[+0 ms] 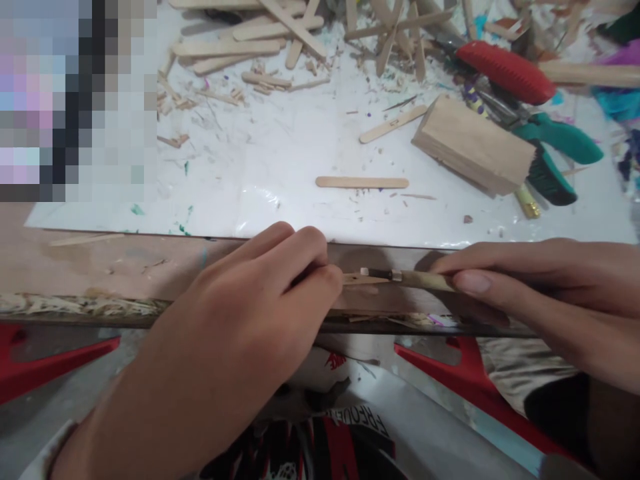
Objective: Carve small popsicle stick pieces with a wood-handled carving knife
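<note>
My left hand (250, 313) is closed in a pinch at the table's near edge, holding one end of a thin wooden stick (354, 279). My right hand (530, 287) comes in from the right, its thumb and fingers closed on the handle of a slim tool (425, 280) with a metal collar. The tool's dark front part points left and lies over the stick, close to my left fingertips. Beyond the hands, a flat craft stick (362, 182) rests on the white sheet (280, 153).
A wooden block (475, 143) sits at the right beside green-handled pliers (555, 157) and a red-handled tool (505, 70). Loose craft sticks (230, 48) and shavings lie at the back. Red chair parts (55, 360) show below the table edge.
</note>
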### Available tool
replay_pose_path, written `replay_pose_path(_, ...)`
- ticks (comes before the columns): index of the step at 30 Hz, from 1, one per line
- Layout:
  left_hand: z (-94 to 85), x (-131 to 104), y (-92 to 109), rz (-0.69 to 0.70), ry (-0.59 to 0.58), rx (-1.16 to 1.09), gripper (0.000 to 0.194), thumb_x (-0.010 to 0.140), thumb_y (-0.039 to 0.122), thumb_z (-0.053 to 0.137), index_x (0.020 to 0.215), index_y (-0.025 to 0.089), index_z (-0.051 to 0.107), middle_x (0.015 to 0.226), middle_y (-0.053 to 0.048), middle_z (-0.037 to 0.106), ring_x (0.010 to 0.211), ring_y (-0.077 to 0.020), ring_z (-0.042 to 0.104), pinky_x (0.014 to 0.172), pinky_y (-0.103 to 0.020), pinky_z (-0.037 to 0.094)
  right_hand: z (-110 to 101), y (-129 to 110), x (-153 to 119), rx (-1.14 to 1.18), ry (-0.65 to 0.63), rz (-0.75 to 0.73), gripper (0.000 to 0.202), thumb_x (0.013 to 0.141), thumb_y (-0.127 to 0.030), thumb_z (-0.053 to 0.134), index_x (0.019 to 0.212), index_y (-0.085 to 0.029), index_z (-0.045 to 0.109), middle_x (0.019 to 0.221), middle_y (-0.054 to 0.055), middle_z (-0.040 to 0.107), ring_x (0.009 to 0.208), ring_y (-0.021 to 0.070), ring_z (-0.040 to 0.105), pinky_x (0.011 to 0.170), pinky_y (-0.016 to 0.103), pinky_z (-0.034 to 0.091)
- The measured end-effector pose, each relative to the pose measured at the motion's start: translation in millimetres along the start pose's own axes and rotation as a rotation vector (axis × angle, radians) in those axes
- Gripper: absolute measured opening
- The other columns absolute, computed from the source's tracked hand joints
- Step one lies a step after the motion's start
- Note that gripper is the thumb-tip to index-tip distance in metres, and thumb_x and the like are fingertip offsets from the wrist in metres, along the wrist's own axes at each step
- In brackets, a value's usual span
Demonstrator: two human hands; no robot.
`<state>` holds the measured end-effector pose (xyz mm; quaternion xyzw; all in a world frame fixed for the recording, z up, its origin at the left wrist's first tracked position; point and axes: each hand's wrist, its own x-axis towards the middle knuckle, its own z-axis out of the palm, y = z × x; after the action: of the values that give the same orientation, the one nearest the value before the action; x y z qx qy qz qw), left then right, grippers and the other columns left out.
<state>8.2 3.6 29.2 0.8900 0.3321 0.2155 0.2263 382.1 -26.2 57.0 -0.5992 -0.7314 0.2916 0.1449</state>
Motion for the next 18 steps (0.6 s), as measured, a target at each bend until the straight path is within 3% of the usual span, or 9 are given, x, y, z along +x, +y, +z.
replay_pose_path(3,-0.3,-1,0,0.007,0.001,0.007,0.041,0.131,0.008,0.053,0.114,0.021,0.087,0.118,-0.005,0.081,0.108,-0.0261,0.078,0.088,-0.041,0.062,3,-4,-1,-0.026,-0.012,-0.097,0.023,0.125,-0.064,0.081,0.124,-0.052,0.101,0.105,-0.004,0.100,0.077,0.0246,0.092,0.062,0.033,0.071)
replay_pose_path(5,-0.5,-1,1,-0.020,-0.003,0.015,0.043,0.131,0.007,0.050,0.114,0.023,0.086,0.119,-0.005,0.082,0.109,-0.0258,0.078,0.090,-0.040,0.063,7,-8,-1,-0.054,0.021,-0.109,0.022,0.125,-0.064,0.081,0.126,-0.053,0.100,0.109,-0.005,0.101,0.080,0.0250,0.094,0.066,0.034,0.072)
replay_pose_path(9,0.2,-1,2,-0.051,0.008,0.025,0.041,0.130,0.003,0.053,0.113,0.023,0.085,0.120,-0.003,0.084,0.110,-0.0245,0.078,0.094,-0.041,0.062,13,-18,1,-0.050,0.052,-0.089,0.029,0.126,-0.071,0.076,0.120,-0.053,0.099,0.103,-0.007,0.100,0.075,0.0227,0.092,0.065,0.033,0.071)
replay_pose_path(13,-0.1,-1,2,-0.039,0.015,0.014,0.041,0.130,0.002,0.055,0.111,0.023,0.085,0.119,-0.002,0.083,0.108,-0.0229,0.079,0.093,-0.041,0.062,13,-20,6,-0.021,0.010,-0.117,0.029,0.129,-0.066,0.074,0.117,-0.053,0.097,0.099,-0.009,0.098,0.070,0.0188,0.089,0.059,0.031,0.064)
replay_pose_path(18,0.2,-1,2,-0.053,0.010,0.019,0.042,0.133,0.006,0.053,0.115,0.023,0.087,0.119,-0.003,0.083,0.109,-0.0231,0.079,0.093,-0.041,0.063,14,-19,7,0.015,-0.049,-0.128,0.038,0.130,-0.064,0.072,0.107,-0.046,0.097,0.082,-0.006,0.091,0.053,0.0176,0.073,0.051,0.036,0.056)
